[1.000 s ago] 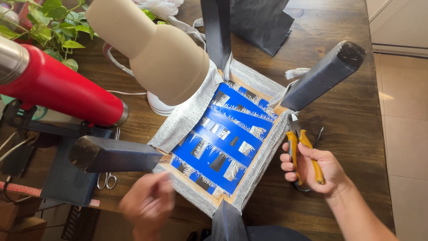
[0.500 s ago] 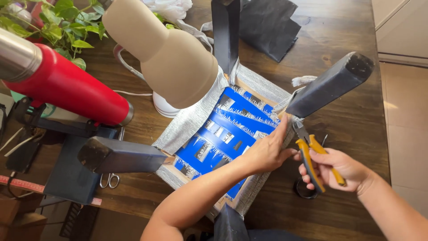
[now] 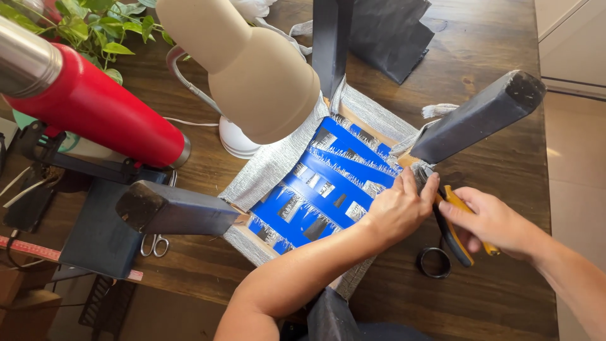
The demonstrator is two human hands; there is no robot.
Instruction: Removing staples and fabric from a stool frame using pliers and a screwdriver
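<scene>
The left hand [image 3: 396, 211] presses grey woven fabric [image 3: 271, 165] on the upturned stool's blue-strapped underside [image 3: 328, 183]; the right hand [image 3: 489, 221] grips yellow-handled pliers [image 3: 456, 228] beside it. Slipping pliers could nick those fingers.

Chair legs [image 3: 476, 117] and lamp shade [image 3: 252, 69] crowd the blue webbing [image 3: 328, 183] from far and left. Bare tabletop [image 3: 492, 297] near right; only black ring [image 3: 435, 262] there.
</scene>
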